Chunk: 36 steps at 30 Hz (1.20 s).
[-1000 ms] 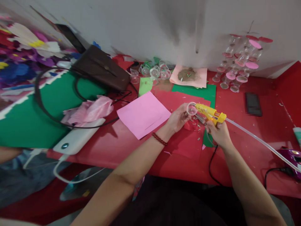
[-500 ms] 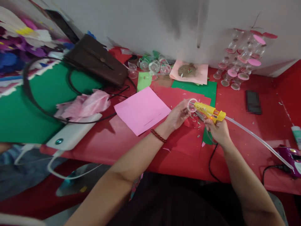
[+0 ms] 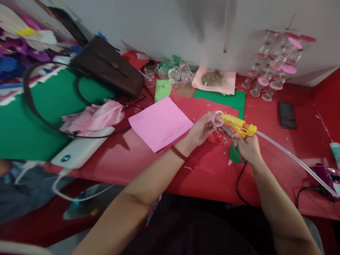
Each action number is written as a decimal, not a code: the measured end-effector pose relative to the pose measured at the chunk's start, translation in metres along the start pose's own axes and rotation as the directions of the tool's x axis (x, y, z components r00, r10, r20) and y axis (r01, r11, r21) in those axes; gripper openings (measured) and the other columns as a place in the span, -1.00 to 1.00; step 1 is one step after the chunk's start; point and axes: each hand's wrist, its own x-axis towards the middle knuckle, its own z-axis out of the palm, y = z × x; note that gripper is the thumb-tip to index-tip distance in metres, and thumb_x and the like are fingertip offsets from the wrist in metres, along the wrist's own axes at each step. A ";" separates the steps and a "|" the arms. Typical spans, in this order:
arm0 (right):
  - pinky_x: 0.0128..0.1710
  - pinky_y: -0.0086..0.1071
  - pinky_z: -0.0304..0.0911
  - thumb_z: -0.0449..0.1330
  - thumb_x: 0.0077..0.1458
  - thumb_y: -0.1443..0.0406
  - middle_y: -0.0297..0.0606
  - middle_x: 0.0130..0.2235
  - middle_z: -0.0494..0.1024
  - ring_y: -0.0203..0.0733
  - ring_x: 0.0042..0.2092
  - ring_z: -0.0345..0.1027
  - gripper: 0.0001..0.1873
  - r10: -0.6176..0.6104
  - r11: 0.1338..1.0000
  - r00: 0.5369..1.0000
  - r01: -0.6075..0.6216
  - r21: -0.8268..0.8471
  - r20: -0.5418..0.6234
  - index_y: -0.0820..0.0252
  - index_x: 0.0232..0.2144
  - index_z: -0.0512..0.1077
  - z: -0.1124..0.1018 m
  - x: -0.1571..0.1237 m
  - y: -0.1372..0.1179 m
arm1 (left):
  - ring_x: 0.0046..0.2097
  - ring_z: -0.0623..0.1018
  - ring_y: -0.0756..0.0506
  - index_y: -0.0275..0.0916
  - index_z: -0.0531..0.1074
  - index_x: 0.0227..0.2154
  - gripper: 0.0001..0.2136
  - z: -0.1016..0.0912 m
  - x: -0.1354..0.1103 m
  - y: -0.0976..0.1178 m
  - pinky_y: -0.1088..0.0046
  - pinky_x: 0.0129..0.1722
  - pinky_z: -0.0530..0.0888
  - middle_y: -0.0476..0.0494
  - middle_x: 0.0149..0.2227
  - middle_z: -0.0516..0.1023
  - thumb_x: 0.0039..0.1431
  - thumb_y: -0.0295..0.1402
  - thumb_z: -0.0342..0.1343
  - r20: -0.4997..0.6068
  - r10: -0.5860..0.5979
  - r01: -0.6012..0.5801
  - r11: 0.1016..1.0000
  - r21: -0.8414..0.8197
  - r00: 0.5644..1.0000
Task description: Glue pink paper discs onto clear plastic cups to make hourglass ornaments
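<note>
My left hand (image 3: 202, 129) is closed on a small clear plastic cup (image 3: 218, 119), its round rim turned toward the right. In my right hand (image 3: 248, 145) is a yellow hot glue gun (image 3: 235, 124), its nozzle at the cup's rim; whether the tip touches the plastic I cannot tell. A long translucent glue stick (image 3: 289, 154) sticks out of the gun's back and runs down to the right. Beneath both hands, scissors (image 3: 227, 131) lie partly hidden among paper scraps on red paper (image 3: 202, 156).
Pink paper (image 3: 160, 124) lies left of my hands. Behind are clear cups (image 3: 174, 73) and a stained paper stack (image 3: 212, 79). Strung cup pieces (image 3: 273, 67) stand at the back right near a phone (image 3: 287, 115). A brown bag (image 3: 108, 65) and white power bank (image 3: 82, 150) are left.
Both hands hold nearly the same pose, with the glue gun still at the cup's rim. The view has shifted very slightly.
</note>
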 end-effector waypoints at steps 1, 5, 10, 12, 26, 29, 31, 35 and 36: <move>-0.55 -0.37 0.09 0.36 0.10 -0.21 -0.42 -0.63 0.34 -0.32 -0.59 0.15 -0.46 -0.003 1.000 1.000 0.003 -0.001 -0.004 0.11 -0.45 0.48 0.000 0.000 0.000 | -0.40 0.56 0.04 -0.28 0.66 -0.16 -0.77 0.000 0.000 0.000 0.58 -0.39 0.51 -0.13 -0.32 0.68 0.33 -0.19 0.32 0.001 -0.004 0.004 1.000 0.001 1.000; -0.57 -0.39 0.07 0.33 0.11 -0.23 -0.44 -0.64 0.32 -0.34 -0.60 0.14 -0.44 -0.041 0.999 0.999 0.041 -0.010 -0.006 0.11 -0.48 0.43 0.000 0.002 0.000 | -0.42 0.56 0.04 -0.30 0.64 -0.19 -0.79 0.004 -0.003 0.003 0.58 -0.38 0.51 -0.11 -0.35 0.66 0.35 -0.22 0.30 -0.016 -0.035 0.035 0.999 0.006 0.999; -0.57 -0.39 0.08 0.31 0.14 -0.20 -0.44 -0.64 0.32 -0.33 -0.61 0.14 -0.47 -0.059 0.997 0.998 0.059 -0.045 -0.004 0.10 -0.47 0.43 0.000 0.001 -0.001 | -0.38 0.60 0.03 -0.30 0.63 -0.18 -0.83 0.006 -0.004 0.003 0.58 -0.35 0.52 -0.10 -0.37 0.66 0.35 -0.27 0.30 -0.044 -0.028 0.028 1.000 -0.009 0.999; -0.57 -0.38 0.09 0.31 0.12 -0.20 -0.44 -0.65 0.32 -0.33 -0.61 0.15 -0.47 -0.057 0.997 0.998 0.056 -0.052 -0.015 0.10 -0.47 0.44 0.000 0.001 -0.003 | -0.34 0.64 0.00 -0.30 0.64 -0.16 -0.83 0.006 -0.004 0.003 0.58 -0.34 0.53 -0.12 -0.35 0.67 0.35 -0.29 0.29 -0.037 -0.034 0.034 0.999 -0.013 0.999; -0.58 -0.37 0.10 0.25 0.15 -0.26 -0.43 -0.66 0.31 -0.31 -0.62 0.17 -0.41 -0.077 0.986 0.996 0.071 -0.149 -0.038 0.07 -0.53 0.36 -0.002 0.003 -0.007 | -0.41 0.61 0.02 -0.33 0.64 -0.20 -0.77 0.014 -0.007 0.009 0.62 -0.41 0.50 -0.15 -0.40 0.66 0.48 -0.35 0.11 -0.084 -0.089 0.086 0.996 -0.038 0.993; -0.58 -0.37 0.10 0.25 0.15 -0.24 -0.42 -0.67 0.31 -0.30 -0.62 0.18 -0.42 -0.073 0.986 0.996 0.066 -0.153 -0.041 0.07 -0.54 0.35 -0.003 0.003 -0.007 | -0.42 0.60 0.03 -0.34 0.64 -0.20 -0.70 0.016 -0.008 0.010 0.62 -0.42 0.50 -0.15 -0.40 0.66 0.53 -0.35 0.02 -0.085 -0.086 0.082 0.996 -0.045 0.993; -0.58 -0.37 0.10 0.25 0.15 -0.23 -0.42 -0.67 0.32 -0.30 -0.62 0.18 -0.42 -0.072 0.985 0.997 0.065 -0.158 -0.039 0.08 -0.55 0.35 -0.003 0.003 -0.008 | -0.43 0.60 0.05 -0.33 0.64 -0.20 -0.68 0.016 -0.008 0.010 0.64 -0.44 0.48 -0.14 -0.40 0.66 0.54 -0.38 -0.02 -0.093 -0.090 0.085 0.995 -0.057 0.992; -0.58 -0.37 0.10 0.25 0.15 -0.23 -0.41 -0.68 0.31 -0.31 -0.63 0.16 -0.42 -0.061 0.987 0.997 0.054 -0.153 -0.040 0.08 -0.57 0.34 -0.004 0.003 -0.008 | -0.41 0.58 0.04 -0.32 0.65 -0.17 -0.74 0.012 -0.005 0.009 0.61 -0.40 0.50 -0.14 -0.37 0.66 0.50 -0.38 0.04 -0.083 -0.083 0.078 0.995 -0.062 0.993; -0.58 -0.38 0.10 0.24 0.15 -0.23 -0.41 -0.68 0.31 -0.31 -0.63 0.16 -0.41 -0.063 0.987 0.997 0.056 -0.152 -0.040 0.07 -0.58 0.33 -0.004 0.003 -0.008 | -0.40 0.58 0.04 -0.32 0.65 -0.16 -0.76 0.010 -0.004 0.008 0.60 -0.38 0.51 -0.14 -0.35 0.66 0.49 -0.38 0.07 -0.075 -0.078 0.073 0.995 -0.061 0.994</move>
